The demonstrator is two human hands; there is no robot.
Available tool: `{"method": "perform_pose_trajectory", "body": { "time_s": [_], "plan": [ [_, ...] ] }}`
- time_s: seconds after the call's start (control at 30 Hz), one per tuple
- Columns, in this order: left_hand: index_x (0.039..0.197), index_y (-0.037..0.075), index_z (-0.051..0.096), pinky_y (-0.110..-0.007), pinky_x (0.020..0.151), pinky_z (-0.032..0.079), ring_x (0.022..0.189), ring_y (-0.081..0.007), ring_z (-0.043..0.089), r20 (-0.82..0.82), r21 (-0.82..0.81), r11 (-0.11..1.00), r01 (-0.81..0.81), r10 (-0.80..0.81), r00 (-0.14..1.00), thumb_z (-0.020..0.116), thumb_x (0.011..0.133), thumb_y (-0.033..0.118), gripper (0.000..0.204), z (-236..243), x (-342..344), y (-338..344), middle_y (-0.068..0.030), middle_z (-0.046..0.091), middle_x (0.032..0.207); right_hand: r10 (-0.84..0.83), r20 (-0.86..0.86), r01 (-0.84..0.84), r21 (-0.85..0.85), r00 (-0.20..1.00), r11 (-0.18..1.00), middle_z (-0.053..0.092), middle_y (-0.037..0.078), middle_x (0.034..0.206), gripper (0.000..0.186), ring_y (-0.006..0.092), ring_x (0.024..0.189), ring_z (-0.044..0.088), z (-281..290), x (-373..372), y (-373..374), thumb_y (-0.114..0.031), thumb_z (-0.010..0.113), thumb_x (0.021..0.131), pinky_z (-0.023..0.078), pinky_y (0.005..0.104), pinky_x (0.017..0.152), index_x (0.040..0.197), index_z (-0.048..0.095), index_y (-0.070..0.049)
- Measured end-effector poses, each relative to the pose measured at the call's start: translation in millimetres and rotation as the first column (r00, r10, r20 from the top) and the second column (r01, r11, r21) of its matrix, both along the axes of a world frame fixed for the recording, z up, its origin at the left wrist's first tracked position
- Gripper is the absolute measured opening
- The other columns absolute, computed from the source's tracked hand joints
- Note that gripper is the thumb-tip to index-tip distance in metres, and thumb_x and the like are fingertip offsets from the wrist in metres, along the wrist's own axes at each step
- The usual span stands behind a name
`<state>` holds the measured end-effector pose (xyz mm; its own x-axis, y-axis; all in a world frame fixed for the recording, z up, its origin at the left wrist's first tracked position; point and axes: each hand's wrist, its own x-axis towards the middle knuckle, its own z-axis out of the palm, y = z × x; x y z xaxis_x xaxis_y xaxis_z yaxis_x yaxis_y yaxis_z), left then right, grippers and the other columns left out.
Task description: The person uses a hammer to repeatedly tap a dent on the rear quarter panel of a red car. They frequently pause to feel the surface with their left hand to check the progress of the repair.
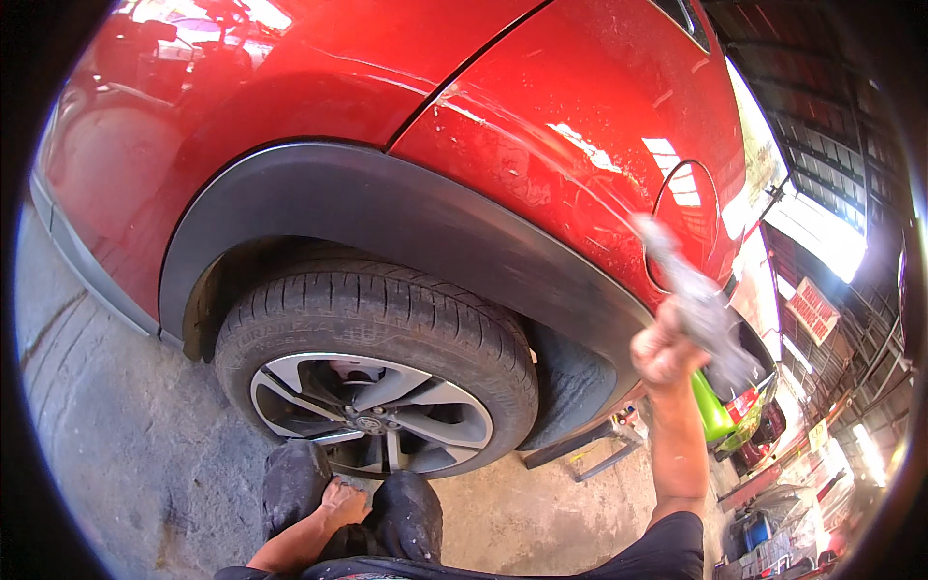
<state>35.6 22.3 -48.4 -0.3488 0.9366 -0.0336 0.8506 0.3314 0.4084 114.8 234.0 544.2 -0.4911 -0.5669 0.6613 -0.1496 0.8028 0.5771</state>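
Grey obj. in R hand, nr flap edge; tyre well apart.

1. Between the left hand and the right hand there is open room for passing.
2. The tyre stands before the knees, so the way there is narrow.
3. Above the tyre, the dark arch trim leaves only a thin gap.
4. A blurred grey thing in the right hand covers part of the red panel.
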Motion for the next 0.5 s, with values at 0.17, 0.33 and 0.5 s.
{"method": "perform_pose_trajectory", "body": {
  "time_s": [0.17, 0.33, 0.5],
  "plan": [
    [0.099, 0.007, 0.074, -0.048, 0.102, 0.038, 0.092, -0.0317, 0.070, -0.002, -0.023, 0.999, 0.037, -0.037, 0.999, 0.065, 0.084, 0.045, 0.042, 10, -1, -5, -0.0168, 0.074, 0.094, 0.153, -0.077, -0.155, -0.017, 0.985, 0.988, 0.063, 0.009, 0.107, 0.031, 0.0163, 0.086, 0.061, -4, -5, -14, -0.018, 0.047, 0.105, 0.047, 0.0259, 0.072, 0.128, 0.054, 0.002],
    [0.095, 0.008, 0.075, -0.046, 0.100, 0.040, 0.093, -0.0307, 0.070, -0.014, 0.020, 1.000, 0.014, -0.013, 1.000, 0.066, 0.083, 0.045, 0.040, 7, -2, -1, -0.0161, 0.074, 0.094, 0.156, 0.010, -0.153, -0.141, 0.988, 0.978, 0.062, 0.002, 0.091, 0.019, 0.0171, 0.072, 0.055, -12, -6, -5, -0.018, 0.061, 0.097, 0.046, 0.0279, 0.065, 0.110, 0.060, -0.003],
    [0.097, 0.008, 0.074, -0.045, 0.098, 0.041, 0.096, -0.0309, 0.070, 0.008, -0.017, 1.000, 0.011, -0.011, 1.000, 0.066, 0.083, 0.045, 0.041, 12, 0, -7, -0.0163, 0.073, 0.097, 0.161, -0.347, -0.085, 0.222, 0.924, 0.971, 0.069, 0.017, 0.106, 0.050, 0.0279, 0.077, 0.065, -9, -13, -12, 0.009, 0.054, 0.093, 0.052, 0.0368, 0.073, 0.139, 0.054, -0.011]
  ]
}}
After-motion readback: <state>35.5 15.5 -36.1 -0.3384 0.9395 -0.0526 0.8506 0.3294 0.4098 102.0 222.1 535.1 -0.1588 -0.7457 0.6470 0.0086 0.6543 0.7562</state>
